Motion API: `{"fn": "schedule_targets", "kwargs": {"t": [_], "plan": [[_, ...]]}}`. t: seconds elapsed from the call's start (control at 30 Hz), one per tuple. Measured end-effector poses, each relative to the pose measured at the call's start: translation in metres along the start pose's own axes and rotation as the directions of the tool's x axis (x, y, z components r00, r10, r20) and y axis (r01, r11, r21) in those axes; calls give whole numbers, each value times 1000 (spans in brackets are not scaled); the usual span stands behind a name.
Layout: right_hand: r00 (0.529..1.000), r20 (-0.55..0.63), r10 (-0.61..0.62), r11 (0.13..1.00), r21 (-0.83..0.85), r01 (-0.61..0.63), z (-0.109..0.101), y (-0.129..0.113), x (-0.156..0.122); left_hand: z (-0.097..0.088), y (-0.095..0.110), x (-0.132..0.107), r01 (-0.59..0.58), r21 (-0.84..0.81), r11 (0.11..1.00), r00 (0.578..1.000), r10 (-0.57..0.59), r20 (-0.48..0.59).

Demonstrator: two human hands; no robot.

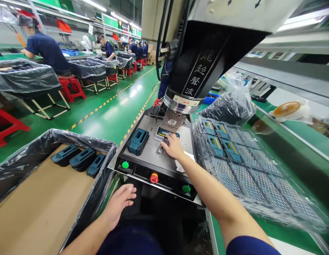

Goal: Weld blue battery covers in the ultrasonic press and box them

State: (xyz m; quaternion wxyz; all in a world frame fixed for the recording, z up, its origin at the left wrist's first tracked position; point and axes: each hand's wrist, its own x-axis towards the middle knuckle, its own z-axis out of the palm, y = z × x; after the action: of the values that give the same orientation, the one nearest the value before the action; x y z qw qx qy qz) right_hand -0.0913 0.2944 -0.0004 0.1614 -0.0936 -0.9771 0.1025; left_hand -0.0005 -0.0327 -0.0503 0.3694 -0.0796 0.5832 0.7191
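My right hand (173,146) reaches onto the metal bed of an ultrasonic welding machine (154,156), its fingers spread and touching a dark teal plastic cover (162,132) seated in the fixture beneath the welding horn (174,119). Whether the fingertips grip the cover or only rest on it is hard to see. Off the machine's front edge, my left hand (122,199) hovers with loosely curved fingers apart and nothing in it. A teal and black battery-like plastic housing (138,141) lies on the bed left of the fixture.
Front controls are two green buttons (125,165) and a red emergency stop (154,178). At left, a plastic-lined bin (10,177) holds three similar housings (82,158). At right, a clear compartment tray (249,177) carries several teal covers (216,145). Co-workers sit across the aisle.
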Motion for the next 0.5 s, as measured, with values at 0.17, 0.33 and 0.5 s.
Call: {"fn": "schedule_targets", "kwargs": {"t": [0.17, 0.33, 0.5], "plan": [[993, -73, -93, 989, 111, 101, -29, -33, -82, -9, 14, 20, -345, 405, 847, 907, 411, -88], [1000, -15, -25, 999, 42, 25, -38, -32, -165, -10, 23, 33, -417, 599, 683, 846, 532, -18], [991, -77, 111, 994, 27, -109, -17, -2, -206, 1, 18, 35, -351, 682, 642, 873, 487, -9]]}}
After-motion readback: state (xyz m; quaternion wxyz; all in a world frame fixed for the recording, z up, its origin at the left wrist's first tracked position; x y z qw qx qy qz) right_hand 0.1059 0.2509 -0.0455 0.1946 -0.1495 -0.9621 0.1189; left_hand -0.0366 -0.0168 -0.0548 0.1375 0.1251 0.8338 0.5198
